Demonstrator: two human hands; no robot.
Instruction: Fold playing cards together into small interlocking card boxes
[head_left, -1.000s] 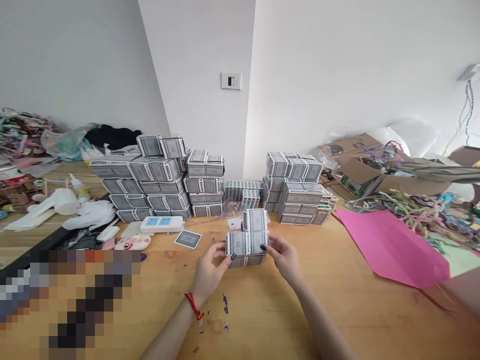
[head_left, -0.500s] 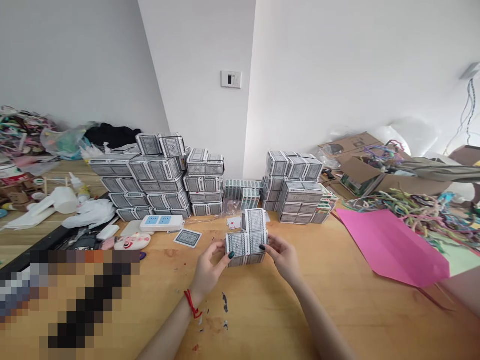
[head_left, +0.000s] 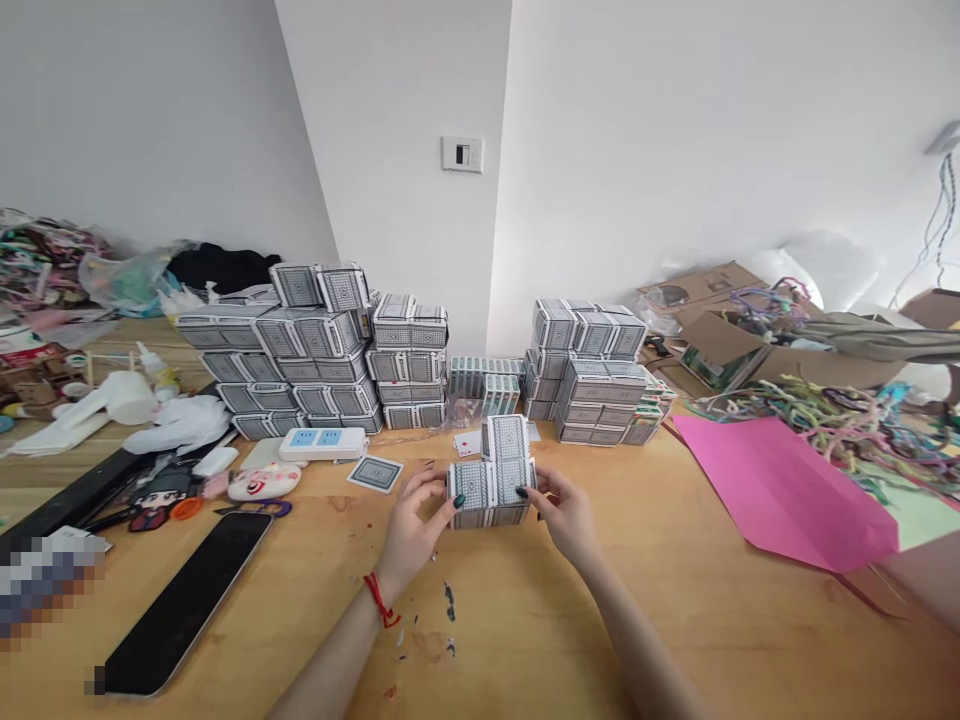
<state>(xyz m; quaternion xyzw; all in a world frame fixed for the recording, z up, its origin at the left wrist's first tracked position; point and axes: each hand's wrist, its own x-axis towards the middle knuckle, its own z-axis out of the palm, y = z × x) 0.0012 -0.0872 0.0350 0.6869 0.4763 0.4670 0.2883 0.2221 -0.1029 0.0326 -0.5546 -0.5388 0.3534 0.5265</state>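
Note:
A small block built from playing cards (head_left: 480, 485), grey patterned backs outward, rests on the wooden table, with one more card piece standing up at its back. My left hand (head_left: 412, 522) grips its left end, thumb on the front face. At the opposite end, my right hand (head_left: 566, 520) has its thumb pressed on the front and its fingers behind. Fingers on the far side are partly hidden. Behind the block lie face-up cards (head_left: 466, 443), and a single face-down card (head_left: 375, 474) lies to the left.
Tall stacks of similar card blocks stand at the back left (head_left: 315, 350) and back right (head_left: 600, 385). A white power strip (head_left: 324, 443), a black phone (head_left: 191, 605), pink paper (head_left: 787, 490) and a pile of coloured pipe cleaners (head_left: 817, 420) surround the work area.
Both hands keep their hold on the card block, which has barely moved. The view has shifted slightly, and the phone at left now shows clearly.

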